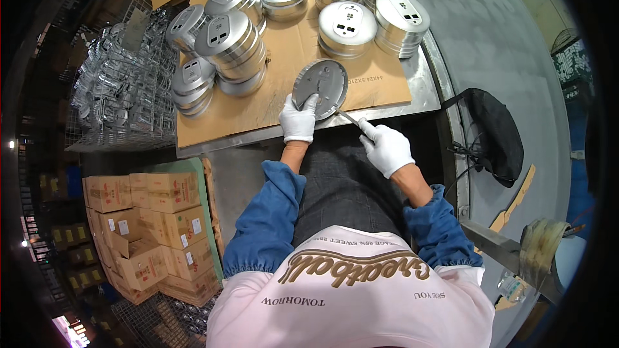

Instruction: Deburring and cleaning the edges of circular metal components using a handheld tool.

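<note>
While left hand [298,120] gripped metal cover [324,82] over near edge of cardboard sheet [225,116] and right hand [388,149] clutched thin tool [349,117] at cover's rim, it seemed stiff, light (maybe slippery), best rim-held.

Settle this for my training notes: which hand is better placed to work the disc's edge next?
Likely the right hand: it holds a thin tool at the edge of the grey disc, which the left hand grips.
</note>
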A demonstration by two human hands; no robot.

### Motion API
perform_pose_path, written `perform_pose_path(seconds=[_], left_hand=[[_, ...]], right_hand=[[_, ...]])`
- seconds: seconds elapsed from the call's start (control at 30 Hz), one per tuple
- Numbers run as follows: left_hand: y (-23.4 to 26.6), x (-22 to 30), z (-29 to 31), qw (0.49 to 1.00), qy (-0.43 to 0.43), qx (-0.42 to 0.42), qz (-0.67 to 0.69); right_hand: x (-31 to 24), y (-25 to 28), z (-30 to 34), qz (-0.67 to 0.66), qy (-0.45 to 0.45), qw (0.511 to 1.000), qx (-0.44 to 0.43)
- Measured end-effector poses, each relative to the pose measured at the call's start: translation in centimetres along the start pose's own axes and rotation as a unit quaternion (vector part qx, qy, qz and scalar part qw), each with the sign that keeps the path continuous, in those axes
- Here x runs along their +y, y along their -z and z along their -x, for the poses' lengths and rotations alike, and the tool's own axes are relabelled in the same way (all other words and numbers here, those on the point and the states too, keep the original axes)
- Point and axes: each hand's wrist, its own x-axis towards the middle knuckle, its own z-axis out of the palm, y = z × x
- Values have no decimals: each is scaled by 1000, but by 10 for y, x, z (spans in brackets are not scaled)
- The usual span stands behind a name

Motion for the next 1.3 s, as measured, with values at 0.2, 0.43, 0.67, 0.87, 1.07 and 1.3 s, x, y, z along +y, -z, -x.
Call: perform_pose_path(seconds=[0.2, 0.43, 0.67, 0.87, 1.07, 1.3], left_hand=[[1, 5, -1, 996, -10, -35, -79], [1, 18, 0, 983, -30, -76, -163], [2, 22, 4, 977, -57, -72, -191], [1, 13, 2, 982, -74, -68, -160], [-4, 11, 1, 993, -57, -38, -95], [-5, 16, 2, 991, -39, -23, -128]], right_hand=[[-12, 21, -15, 64, -9, 997, -52], [-17, 27, -32, 92, 27, 992, -76], [-21, 34, -40, 103, 55, 990, -74], [-24, 40, -50, 123, 57, 984, -117], [-23, 26, -43, 167, 92, 977, -99], [-16, 39, -46, 112, 40, 987, -112]])
